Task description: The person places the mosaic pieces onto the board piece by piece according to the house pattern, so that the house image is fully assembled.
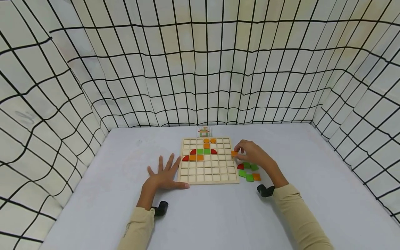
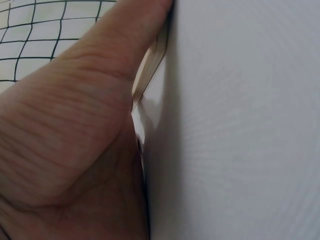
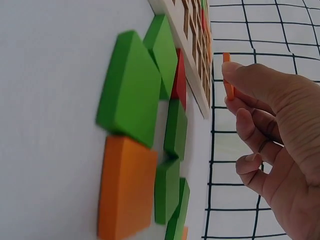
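A wooden grid board [image 1: 221,171] lies flat, with orange, green and red pieces set in its upper and left cells. My left hand [image 1: 164,178] rests with spread fingers at the board's lower left corner, its thumb along the near edge. In the left wrist view, the palm side [image 2: 75,130] fills the left part and hides most of the board. Over the board's right edge, my right hand [image 1: 253,152] pinches an orange tile [image 1: 234,153] between thumb and fingertips. The right wrist view shows that tile [image 3: 229,91] edge-on, raised off the table.
Loose green tiles [image 1: 242,173], a red piece [image 1: 240,166] and an orange tile [image 1: 256,176] lie right of the board. Behind the board is a small picture card [image 1: 204,131]. Black netting [image 1: 212,83] surrounds the white table [image 1: 203,218] at the back and sides.
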A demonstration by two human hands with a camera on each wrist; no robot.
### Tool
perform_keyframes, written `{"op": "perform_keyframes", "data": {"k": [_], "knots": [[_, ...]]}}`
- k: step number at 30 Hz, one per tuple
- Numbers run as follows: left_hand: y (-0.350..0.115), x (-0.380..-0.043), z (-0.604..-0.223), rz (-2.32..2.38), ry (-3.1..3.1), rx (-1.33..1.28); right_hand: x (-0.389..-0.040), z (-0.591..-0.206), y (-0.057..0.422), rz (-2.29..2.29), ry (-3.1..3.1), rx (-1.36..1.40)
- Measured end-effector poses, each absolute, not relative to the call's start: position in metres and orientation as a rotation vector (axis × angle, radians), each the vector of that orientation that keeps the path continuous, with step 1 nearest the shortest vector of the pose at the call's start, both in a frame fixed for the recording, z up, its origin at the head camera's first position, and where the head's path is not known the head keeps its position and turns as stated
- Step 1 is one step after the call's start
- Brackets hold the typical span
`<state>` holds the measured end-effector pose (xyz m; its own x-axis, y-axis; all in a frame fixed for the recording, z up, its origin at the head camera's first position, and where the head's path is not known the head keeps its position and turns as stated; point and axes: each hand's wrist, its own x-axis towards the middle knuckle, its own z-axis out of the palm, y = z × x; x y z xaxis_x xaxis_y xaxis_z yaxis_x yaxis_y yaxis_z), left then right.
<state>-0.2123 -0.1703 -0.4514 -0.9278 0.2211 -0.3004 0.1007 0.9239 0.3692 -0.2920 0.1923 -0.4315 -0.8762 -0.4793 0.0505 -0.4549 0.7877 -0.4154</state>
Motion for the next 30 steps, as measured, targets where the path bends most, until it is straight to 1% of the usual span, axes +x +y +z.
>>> {"op": "perform_keyframes", "data": {"k": [23,30], "knots": [[-0.172,-0.213,-0.449,0.497,2.751,0.24,-0.302,-0.432,0.136,-0.658,2.868,-0.909],[-0.172,-0.213,-0.45,0.485,2.743,0.241,-0.3,-0.435,0.119,-0.716,2.815,-0.993]]}}
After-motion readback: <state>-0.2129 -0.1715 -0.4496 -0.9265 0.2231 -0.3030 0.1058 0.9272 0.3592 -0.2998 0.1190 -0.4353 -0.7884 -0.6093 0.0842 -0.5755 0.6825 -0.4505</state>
